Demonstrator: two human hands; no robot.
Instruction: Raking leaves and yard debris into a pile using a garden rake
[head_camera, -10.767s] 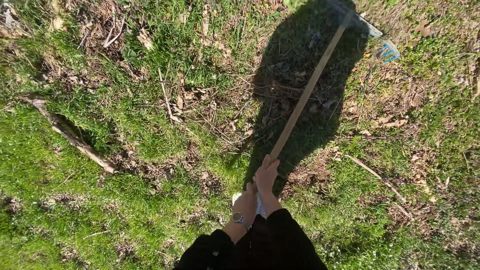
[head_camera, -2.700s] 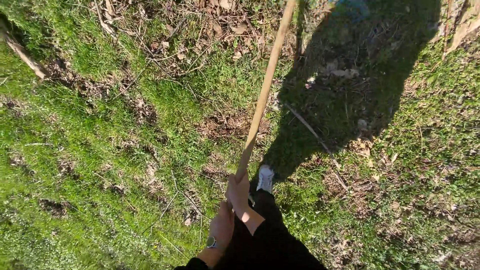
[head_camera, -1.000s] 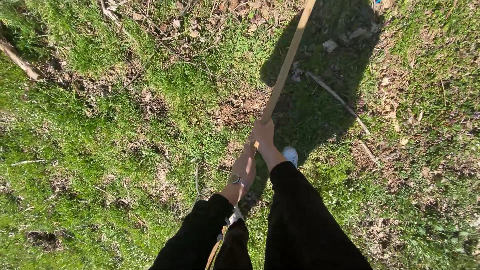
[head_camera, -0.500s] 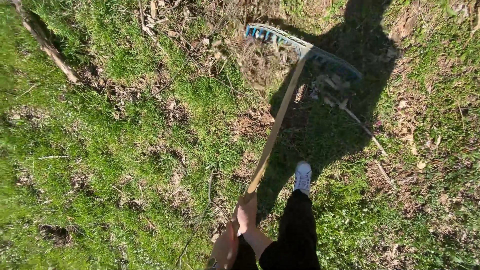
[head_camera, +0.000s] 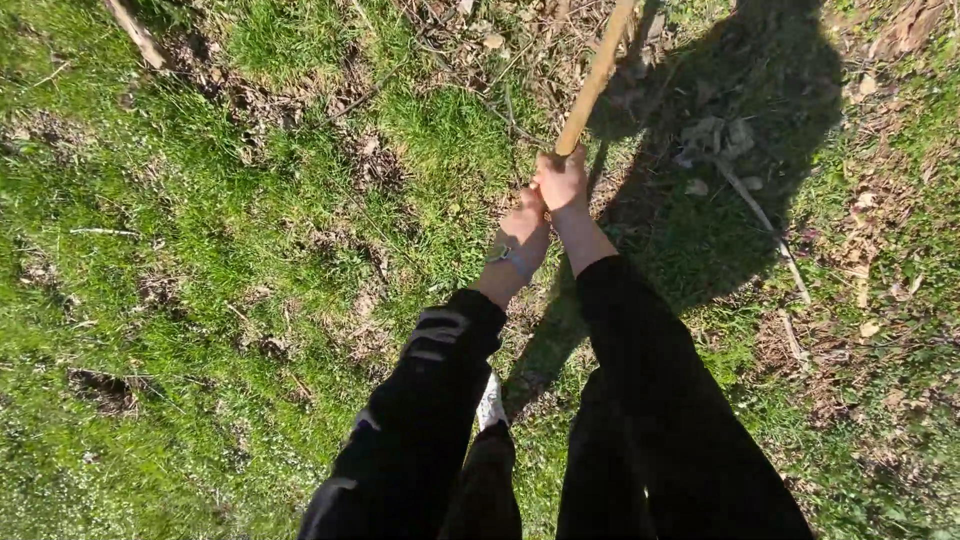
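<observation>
— Wooden pole, pale and straight: where does the rake handle (head_camera: 596, 78) sit?

— It runs from the top edge of the view down to both hands, slanting toward the lower left. Its head lies beyond the frame, so only the shaft shows.

— Which hand is higher on it?

— The right hand (head_camera: 562, 181) is foremost, fingers wrapped tight around the wood. The left hand (head_camera: 524, 229) sits just behind and below it, touching it, also closed around the shaft's end.

— Anything on the wrists?

— A wristwatch (head_camera: 508, 257) with a light band on the left one. Both arms are stretched forward in black sleeves (head_camera: 640, 350).

— And underneath?

— A white shoe (head_camera: 490, 402) peeks out between the arms, standing on grass (head_camera: 200, 220) that is bright green with brown bare patches. The person's shadow (head_camera: 730, 130) falls across the upper right, over dry leaves and a thin stick (head_camera: 762, 222) lying at a slant. Another branch (head_camera: 135, 32) lies at the top left corner, well apart from the hands.
</observation>
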